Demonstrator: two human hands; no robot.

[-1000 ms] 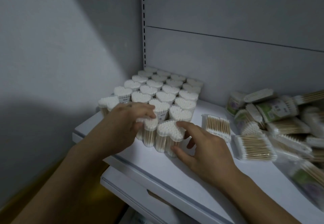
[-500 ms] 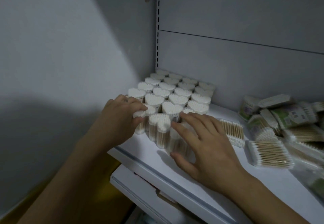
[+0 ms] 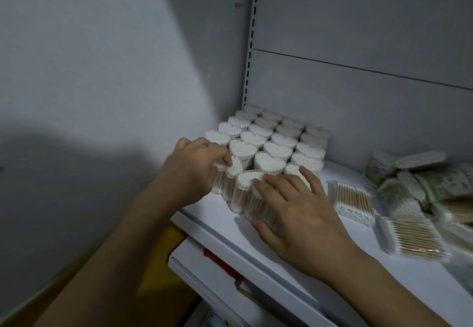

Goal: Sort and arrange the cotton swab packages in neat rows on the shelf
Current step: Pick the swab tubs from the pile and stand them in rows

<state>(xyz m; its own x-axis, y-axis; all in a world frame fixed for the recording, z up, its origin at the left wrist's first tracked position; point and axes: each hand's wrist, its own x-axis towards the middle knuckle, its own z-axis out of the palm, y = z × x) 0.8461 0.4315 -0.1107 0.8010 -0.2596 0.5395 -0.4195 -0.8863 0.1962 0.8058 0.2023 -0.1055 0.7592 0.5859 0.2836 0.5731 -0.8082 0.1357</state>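
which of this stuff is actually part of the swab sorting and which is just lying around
Part of the job: heart-shaped packs in rows; front packs, gripped by left hand, pressed by right hand; flat packs; jumbled pile of packs; shelf.

Just lying about: red thing and yellow thing below the shelf.

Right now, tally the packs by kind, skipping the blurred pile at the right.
Heart packs: 22 visible; the left hand and right hand may hide more.
Flat packs lying singly: 2
Total: 24
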